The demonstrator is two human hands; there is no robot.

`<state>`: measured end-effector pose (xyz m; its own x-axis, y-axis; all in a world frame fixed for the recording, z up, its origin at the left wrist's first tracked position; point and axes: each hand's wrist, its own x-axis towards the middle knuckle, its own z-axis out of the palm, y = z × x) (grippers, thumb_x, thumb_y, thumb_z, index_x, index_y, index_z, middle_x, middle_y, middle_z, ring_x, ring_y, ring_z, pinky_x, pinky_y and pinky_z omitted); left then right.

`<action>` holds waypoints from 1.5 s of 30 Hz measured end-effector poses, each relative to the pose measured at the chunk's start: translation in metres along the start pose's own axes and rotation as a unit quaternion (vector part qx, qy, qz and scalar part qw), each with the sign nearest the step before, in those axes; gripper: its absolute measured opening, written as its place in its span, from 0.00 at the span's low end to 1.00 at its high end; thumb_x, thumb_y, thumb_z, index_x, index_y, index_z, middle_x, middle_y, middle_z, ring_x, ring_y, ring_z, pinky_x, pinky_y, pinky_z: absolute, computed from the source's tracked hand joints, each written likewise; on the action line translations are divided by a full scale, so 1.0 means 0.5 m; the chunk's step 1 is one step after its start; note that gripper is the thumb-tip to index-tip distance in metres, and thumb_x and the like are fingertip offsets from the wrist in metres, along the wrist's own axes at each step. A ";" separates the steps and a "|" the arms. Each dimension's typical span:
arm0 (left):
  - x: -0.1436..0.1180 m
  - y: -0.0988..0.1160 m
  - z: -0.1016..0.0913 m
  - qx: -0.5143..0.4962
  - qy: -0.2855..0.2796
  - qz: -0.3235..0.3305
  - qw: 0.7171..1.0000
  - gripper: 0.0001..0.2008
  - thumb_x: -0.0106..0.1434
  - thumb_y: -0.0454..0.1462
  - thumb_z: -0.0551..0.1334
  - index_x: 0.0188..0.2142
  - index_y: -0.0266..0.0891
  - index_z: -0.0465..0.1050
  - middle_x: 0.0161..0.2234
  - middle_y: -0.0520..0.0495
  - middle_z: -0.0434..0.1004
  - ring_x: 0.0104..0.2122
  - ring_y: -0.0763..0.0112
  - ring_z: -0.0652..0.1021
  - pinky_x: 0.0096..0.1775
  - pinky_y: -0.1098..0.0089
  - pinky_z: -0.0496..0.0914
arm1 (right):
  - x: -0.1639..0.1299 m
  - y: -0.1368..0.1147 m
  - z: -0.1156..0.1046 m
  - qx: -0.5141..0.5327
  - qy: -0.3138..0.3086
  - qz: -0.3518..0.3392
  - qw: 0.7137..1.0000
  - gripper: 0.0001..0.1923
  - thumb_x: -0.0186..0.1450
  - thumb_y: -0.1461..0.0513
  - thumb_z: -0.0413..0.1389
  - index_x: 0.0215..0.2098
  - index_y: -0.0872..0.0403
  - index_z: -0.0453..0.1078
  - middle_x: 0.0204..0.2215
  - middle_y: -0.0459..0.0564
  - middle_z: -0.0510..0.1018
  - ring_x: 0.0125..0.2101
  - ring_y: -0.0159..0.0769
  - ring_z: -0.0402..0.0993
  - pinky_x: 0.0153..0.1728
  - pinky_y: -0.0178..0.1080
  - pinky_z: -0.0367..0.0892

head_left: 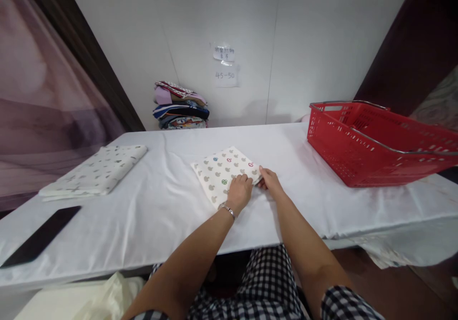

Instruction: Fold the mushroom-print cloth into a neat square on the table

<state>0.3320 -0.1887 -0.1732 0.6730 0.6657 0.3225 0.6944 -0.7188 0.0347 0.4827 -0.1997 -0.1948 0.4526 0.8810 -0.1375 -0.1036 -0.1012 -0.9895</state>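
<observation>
A folded white cloth (218, 170) printed with grey shapes and a few blue, red and green motifs lies at an angle on the middle of the table. On its near edge rests my left hand (240, 191), fingers curled over the fabric and thumb hidden; a metal bracelet is on that wrist. My right hand (269, 181) pinches the cloth's right corner between thumb and fingers. Some of the right fingers are hidden under that corner.
The table wears a white tablecloth (157, 224). At left lie another folded patterned cloth (96, 172) and a black flat slab (41, 236). A red basket (361, 158) stands at right. Behind are a stack of folded fabrics (181, 108) and paper labels (227, 75) on the wall.
</observation>
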 end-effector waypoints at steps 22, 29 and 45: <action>-0.202 -0.112 -0.073 -0.057 0.077 -0.093 0.991 0.07 0.63 0.38 0.56 0.39 0.41 0.70 0.36 0.45 0.71 0.38 0.62 0.70 0.39 0.63 0.67 | 0.002 0.007 -0.004 -0.017 0.051 -0.032 0.998 0.14 0.50 0.56 0.57 0.31 0.57 0.70 0.11 0.41 0.66 0.14 0.26 0.59 0.13 0.28 0.50; -0.209 -0.117 -0.063 -0.156 0.094 -0.155 0.971 0.08 0.60 0.38 0.59 0.39 0.42 0.70 0.38 0.48 0.71 0.41 0.64 0.71 0.43 0.65 0.68 | 0.006 0.020 -0.009 -0.011 0.053 -0.036 0.998 0.16 0.50 0.53 0.58 0.32 0.56 0.70 0.13 0.41 0.68 0.14 0.26 0.60 0.13 0.28 0.50; -0.185 -0.087 -0.077 -0.064 0.073 -0.121 0.988 0.10 0.58 0.31 0.56 0.40 0.41 0.68 0.40 0.44 0.70 0.43 0.60 0.69 0.43 0.61 0.64 | 0.016 0.033 -0.011 -0.129 0.091 -0.114 0.981 0.17 0.52 0.52 0.55 0.33 0.56 0.71 0.17 0.41 0.65 0.18 0.28 0.61 0.18 0.31 0.59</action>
<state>0.2298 -0.2265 -0.1679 0.4402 0.7919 0.4233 0.7865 -0.5675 0.2437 0.4895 -0.1967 -0.2123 0.5912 0.7996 0.1056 0.2351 -0.0456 -0.9709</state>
